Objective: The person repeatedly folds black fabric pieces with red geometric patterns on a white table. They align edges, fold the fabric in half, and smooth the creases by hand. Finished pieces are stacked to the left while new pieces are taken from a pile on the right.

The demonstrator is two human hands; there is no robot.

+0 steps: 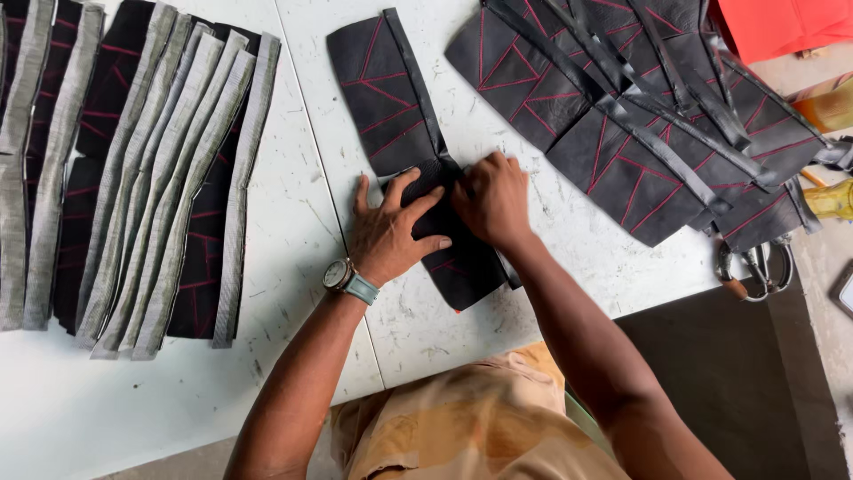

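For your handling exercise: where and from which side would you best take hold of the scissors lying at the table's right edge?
Probably by the looped handles of the scissors, coming from the right table edge. The loops lie flat and exposed there, while the blade end tucks under the stitched black panels.

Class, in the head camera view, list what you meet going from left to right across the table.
Grey-edged panels → wristwatch → left hand → black panel with red stitching → right hand → pile of black panels → scissors.

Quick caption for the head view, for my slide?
Both hands, left hand and right hand, press a black red-stitched leather panel flat on the white table.
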